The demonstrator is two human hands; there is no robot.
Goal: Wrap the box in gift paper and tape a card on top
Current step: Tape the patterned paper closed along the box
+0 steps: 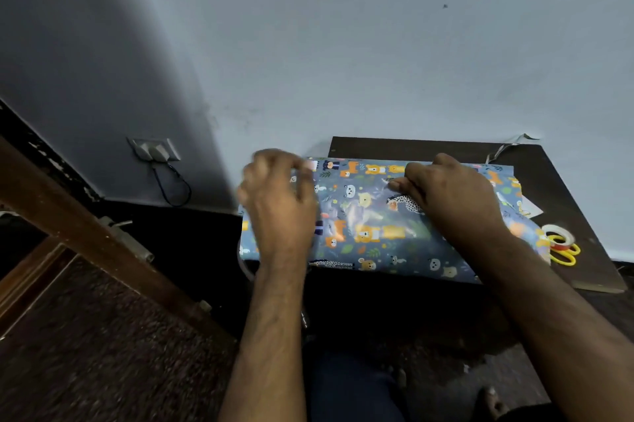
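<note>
Both hands on paper: right hand pinches the seam, left hand blurred, grip unclear. Taping, card remain.

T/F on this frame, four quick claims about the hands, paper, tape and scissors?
1. Both hands are on the gift paper. True: the left hand is at its left end, blurred; the right hand is on its top.
2. The tape roll sits left of the paper. False: it lies at the right end.
3. The scissors have yellow handles. True.
4. The right hand holds the scissors. False: they lie on the table beside the tape roll.
</note>
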